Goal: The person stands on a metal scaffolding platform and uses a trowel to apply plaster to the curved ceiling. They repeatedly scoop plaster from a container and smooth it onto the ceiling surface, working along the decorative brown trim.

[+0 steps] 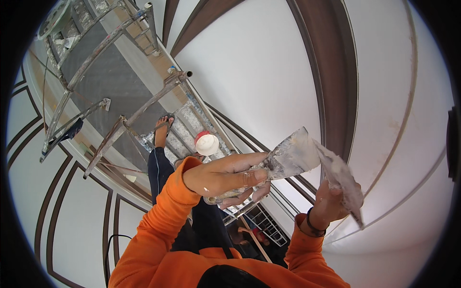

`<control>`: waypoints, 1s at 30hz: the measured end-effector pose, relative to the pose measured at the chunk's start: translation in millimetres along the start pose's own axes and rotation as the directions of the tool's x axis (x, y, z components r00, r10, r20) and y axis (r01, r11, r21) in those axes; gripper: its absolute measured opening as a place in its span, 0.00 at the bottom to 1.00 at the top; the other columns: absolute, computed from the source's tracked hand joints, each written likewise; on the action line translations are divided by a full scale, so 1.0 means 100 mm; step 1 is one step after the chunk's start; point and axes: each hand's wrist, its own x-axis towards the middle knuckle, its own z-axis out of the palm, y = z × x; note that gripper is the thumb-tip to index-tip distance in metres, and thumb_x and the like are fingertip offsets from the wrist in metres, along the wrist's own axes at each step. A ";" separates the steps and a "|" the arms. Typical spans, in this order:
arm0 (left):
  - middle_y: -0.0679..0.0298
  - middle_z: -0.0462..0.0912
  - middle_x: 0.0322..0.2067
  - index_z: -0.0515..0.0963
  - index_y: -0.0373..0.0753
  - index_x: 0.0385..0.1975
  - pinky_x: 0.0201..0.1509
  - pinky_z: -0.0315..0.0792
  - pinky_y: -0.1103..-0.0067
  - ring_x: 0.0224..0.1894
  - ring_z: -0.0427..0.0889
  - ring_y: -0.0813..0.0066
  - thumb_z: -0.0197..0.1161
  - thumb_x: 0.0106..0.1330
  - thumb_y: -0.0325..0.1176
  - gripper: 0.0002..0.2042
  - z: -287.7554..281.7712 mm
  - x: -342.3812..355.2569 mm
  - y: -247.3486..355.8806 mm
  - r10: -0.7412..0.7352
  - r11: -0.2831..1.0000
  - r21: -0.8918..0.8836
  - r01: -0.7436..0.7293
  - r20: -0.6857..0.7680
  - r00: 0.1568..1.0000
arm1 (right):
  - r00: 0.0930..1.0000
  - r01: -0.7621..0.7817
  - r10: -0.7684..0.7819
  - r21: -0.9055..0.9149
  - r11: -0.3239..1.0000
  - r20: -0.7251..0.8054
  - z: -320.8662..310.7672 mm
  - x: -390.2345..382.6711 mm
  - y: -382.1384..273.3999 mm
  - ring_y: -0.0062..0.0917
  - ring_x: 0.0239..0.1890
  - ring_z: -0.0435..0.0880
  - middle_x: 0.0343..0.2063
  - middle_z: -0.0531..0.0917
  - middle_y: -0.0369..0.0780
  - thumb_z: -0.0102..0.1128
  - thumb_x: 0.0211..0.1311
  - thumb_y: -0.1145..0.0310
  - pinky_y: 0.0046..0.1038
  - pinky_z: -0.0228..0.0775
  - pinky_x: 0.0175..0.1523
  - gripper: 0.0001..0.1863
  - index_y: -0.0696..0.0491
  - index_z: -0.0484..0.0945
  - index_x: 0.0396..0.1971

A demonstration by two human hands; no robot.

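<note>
My left hand (225, 175) is wrapped round the handle of a putty knife (294, 154), its wide blade smeared with white paste and pointing right. My right hand (331, 199) grips a second putty knife (340, 175); its blade, thickly coated with white paste, hides part of the fingers. The two blades meet or nearly meet at their edges; whether they touch I cannot tell. Below and to the left of the blades, a red bowl (206, 143) of white paste rests on the paint-spattered scaffold platform (185, 127), close to my sandalled foot (163, 126).
I stand high on the scaffold, with metal frames (108, 41) rising at the far left. To the right is a white wall (249, 62) with dark brown trim (331, 62). A panelled white wall (74, 211) lies at the left. Grey floor (113, 81) shows far below.
</note>
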 end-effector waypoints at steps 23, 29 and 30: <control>0.64 0.71 0.30 0.58 0.31 0.64 0.15 0.63 0.90 0.13 0.67 0.87 0.40 0.78 0.37 0.21 0.14 -0.35 0.08 0.191 0.971 0.174 -0.165 -0.147 0.970 | 0.922 -0.375 0.372 -0.008 0.927 -0.108 0.11 -0.18 0.33 0.34 0.43 0.86 0.41 0.85 0.48 0.64 0.57 0.80 0.30 0.77 0.51 0.11 0.64 0.80 0.41; 0.65 0.70 0.29 0.56 0.33 0.66 0.17 0.62 0.91 0.14 0.65 0.88 0.40 0.78 0.41 0.23 0.04 -0.26 -0.14 0.256 0.952 0.221 -0.210 -0.208 0.944 | 0.767 -0.337 0.533 0.484 0.807 -0.356 0.28 -0.11 0.03 0.30 0.55 0.75 0.52 0.75 0.44 0.61 0.60 0.79 0.36 0.66 0.63 0.25 0.62 0.66 0.57; 0.65 0.70 0.29 0.57 0.33 0.65 0.17 0.62 0.91 0.14 0.65 0.88 0.40 0.78 0.41 0.23 0.05 -0.27 -0.14 0.208 0.970 0.169 -0.177 -0.189 0.960 | 0.758 -0.312 0.524 0.488 0.815 -0.389 0.28 -0.09 0.05 0.31 0.57 0.74 0.53 0.74 0.44 0.61 0.60 0.79 0.37 0.65 0.64 0.25 0.62 0.65 0.58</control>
